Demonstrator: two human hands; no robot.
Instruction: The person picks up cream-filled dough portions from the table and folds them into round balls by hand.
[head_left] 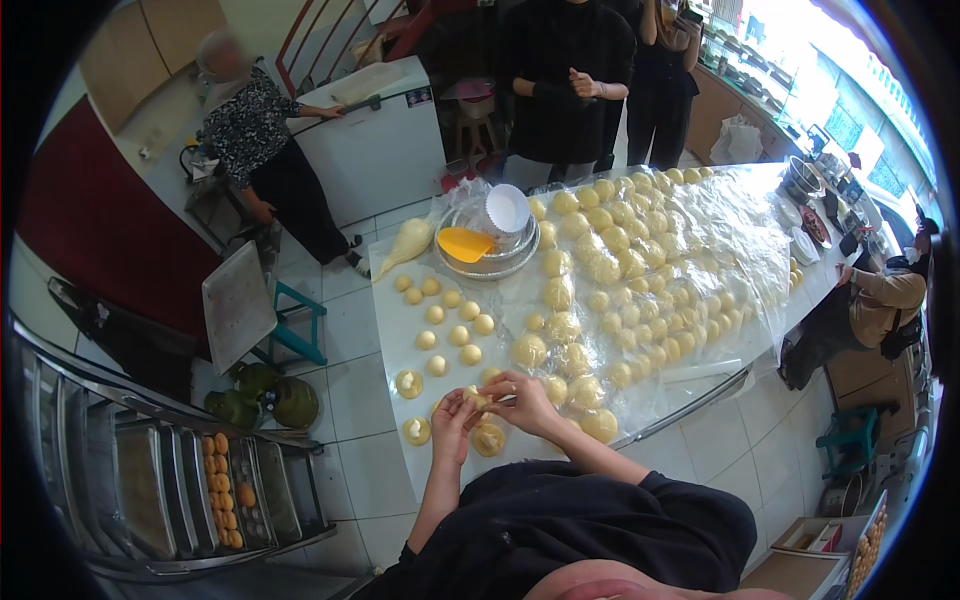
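Note:
At the near left part of the table, both my hands meet on a small piece of pale yellow dough. My left hand pinches it from the left, fingers bent. From the right, my right hand closes its fingertips on the same piece. Close by lie flattened dough rounds with white filling, one just below my hands and another to the left. A further filled round sits above that one. Beyond my hands, several small dough balls are scattered on the white tabletop.
Clear plastic sheeting covers many dough balls on the right. A filled piping bag lies beside a metal bowl with a yellow scraper and paper cups. People stand around the table. A tray rack stands lower left.

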